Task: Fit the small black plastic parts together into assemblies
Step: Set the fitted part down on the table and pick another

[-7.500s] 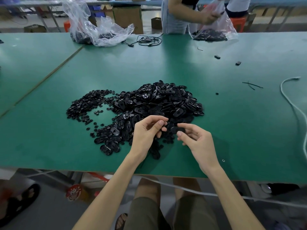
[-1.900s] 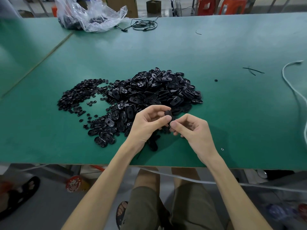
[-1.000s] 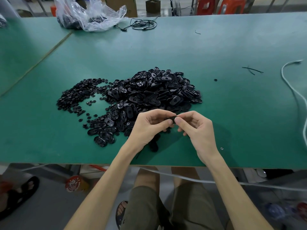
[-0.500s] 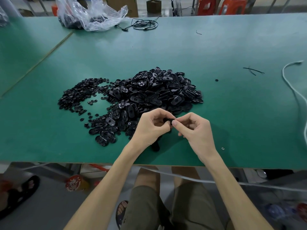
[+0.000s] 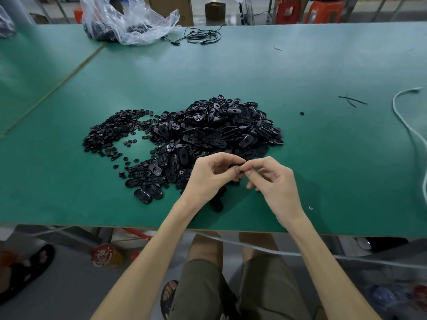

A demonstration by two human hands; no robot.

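A small black part (image 5: 236, 167) is pinched between the two hands just above the green table (image 5: 323, 158), near its 6 o'clock edge. Only a sliver of it shows between the fingertips, so its long axis and facing cannot be told.

The left hand (image 5: 209, 179) curls in from 8 o'clock, thumb and forefinger closed on the part's left side, the other fingers bent loosely under. The right hand (image 5: 275, 183) comes in from 4 o'clock; its thumb and forefinger close on the part's right side, and their tips meet the left hand's fingertips. Both grips are narrow and tight, with nothing else in either hand.

At 12 o'clock from the hands, and touching the left hand's knuckles at 10 o'clock, lies a pile (image 5: 217, 130) of oval black shells, heaped and pointing every way. At 9 o'clock of that pile, a flatter scatter of small round pieces (image 5: 108, 135) spreads in an arc.

Farther out: a clear bag (image 5: 129, 21) holding more black parts at 11 o'clock on the far edge, a coiled black wire (image 5: 203, 36) just beside it, thin black strips (image 5: 352, 100) at 2 o'clock, and a white cable (image 5: 409, 125) along the 3 o'clock side.
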